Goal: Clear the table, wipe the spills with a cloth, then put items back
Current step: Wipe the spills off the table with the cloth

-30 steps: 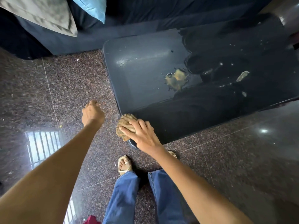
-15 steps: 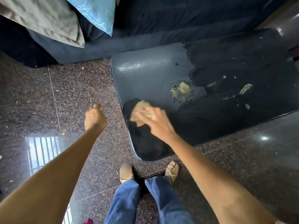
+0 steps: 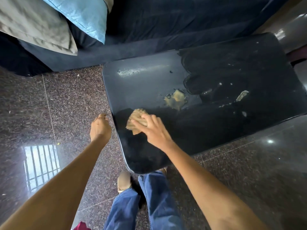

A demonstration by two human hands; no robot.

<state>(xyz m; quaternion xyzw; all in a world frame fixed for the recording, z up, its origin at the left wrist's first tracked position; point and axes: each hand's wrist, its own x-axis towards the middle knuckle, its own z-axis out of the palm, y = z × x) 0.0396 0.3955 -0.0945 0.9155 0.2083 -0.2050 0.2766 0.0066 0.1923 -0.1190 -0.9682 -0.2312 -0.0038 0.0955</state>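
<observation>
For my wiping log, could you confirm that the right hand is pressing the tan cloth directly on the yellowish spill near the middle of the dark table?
Not quite. In the head view, the right hand presses the tan cloth on the dark table, but near its front-left corner; the yellowish spill lies apart, beyond the cloth, unwiped.

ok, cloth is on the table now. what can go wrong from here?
1. The yellow spill sits beyond the cloth; one pass may smear it across the glossy table rather than lift it.
2. The smaller pale smear further right could get missed.
3. The right hand presses with straight fingers, so the cloth may slip out. The left hand hangs beside the table, bracing nothing.
</observation>
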